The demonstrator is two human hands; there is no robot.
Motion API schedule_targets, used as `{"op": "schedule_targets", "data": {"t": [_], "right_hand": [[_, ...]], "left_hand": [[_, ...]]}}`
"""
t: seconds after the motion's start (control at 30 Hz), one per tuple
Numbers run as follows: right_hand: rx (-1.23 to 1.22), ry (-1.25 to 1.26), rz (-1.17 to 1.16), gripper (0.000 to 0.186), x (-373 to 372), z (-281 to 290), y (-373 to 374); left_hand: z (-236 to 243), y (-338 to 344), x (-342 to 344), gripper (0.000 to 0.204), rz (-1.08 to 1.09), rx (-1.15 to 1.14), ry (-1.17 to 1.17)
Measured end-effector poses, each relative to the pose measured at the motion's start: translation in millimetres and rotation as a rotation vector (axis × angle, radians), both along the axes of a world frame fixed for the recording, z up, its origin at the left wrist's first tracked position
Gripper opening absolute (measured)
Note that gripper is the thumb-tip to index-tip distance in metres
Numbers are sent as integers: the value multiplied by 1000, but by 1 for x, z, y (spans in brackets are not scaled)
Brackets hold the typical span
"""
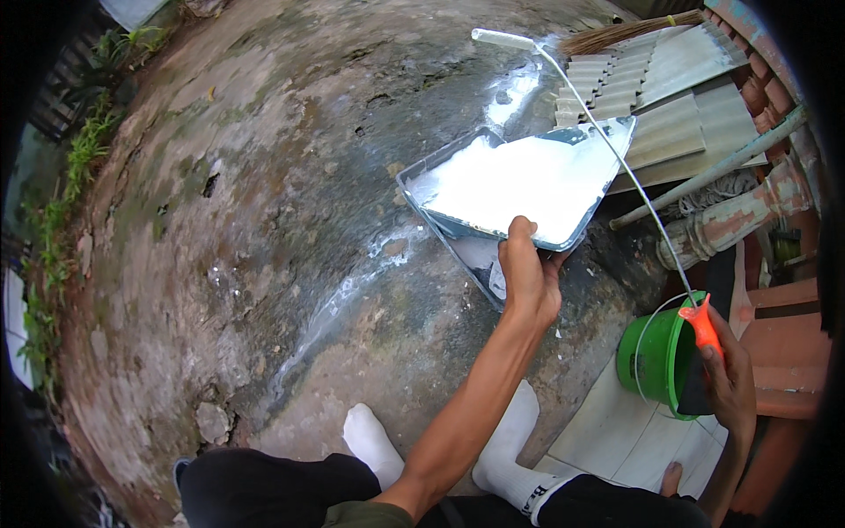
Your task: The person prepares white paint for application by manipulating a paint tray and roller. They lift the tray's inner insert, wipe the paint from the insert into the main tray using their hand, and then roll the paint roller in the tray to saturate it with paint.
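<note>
My left hand (530, 277) is closed on the near rim of a blue-grey paint tray (556, 245), thumb on top. White paint (519, 185) spreads across the tray. Below its near left side shows a dark tray-like edge (471, 273) with paint smears; I cannot tell whether it is a separate piece. At the right, my right hand (729, 374) grips the orange handle of a paint roller (701, 326). The roller's long thin metal rod runs up over the tray's right corner to a narrow white roller sleeve (503, 38), which is beyond the tray.
A green bucket (647, 352) with a wire handle lies tilted beside my right hand, on pale tiles (598, 414). Corrugated sheets (607, 84), a broom (629, 33) and a weathered baluster (735, 211) lie at the right. White streaks (330, 308) mark the rough ground. Plants (84, 158) line the left.
</note>
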State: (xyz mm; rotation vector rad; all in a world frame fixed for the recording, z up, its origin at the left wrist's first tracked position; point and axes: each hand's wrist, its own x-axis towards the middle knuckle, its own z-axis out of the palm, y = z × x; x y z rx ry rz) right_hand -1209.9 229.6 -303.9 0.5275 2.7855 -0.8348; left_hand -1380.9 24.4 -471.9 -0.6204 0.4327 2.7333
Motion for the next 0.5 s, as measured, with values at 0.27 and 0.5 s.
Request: {"op": "schedule_targets", "data": {"t": [0.27,0.5], "right_hand": [[-20,-21,4,58,-2,9,-3],[-9,131,-32,54,6,0,-2]], "left_hand": [[11,-8,-6,47,-10,74,13],[23,-4,-16,43,43,170,11]]}}
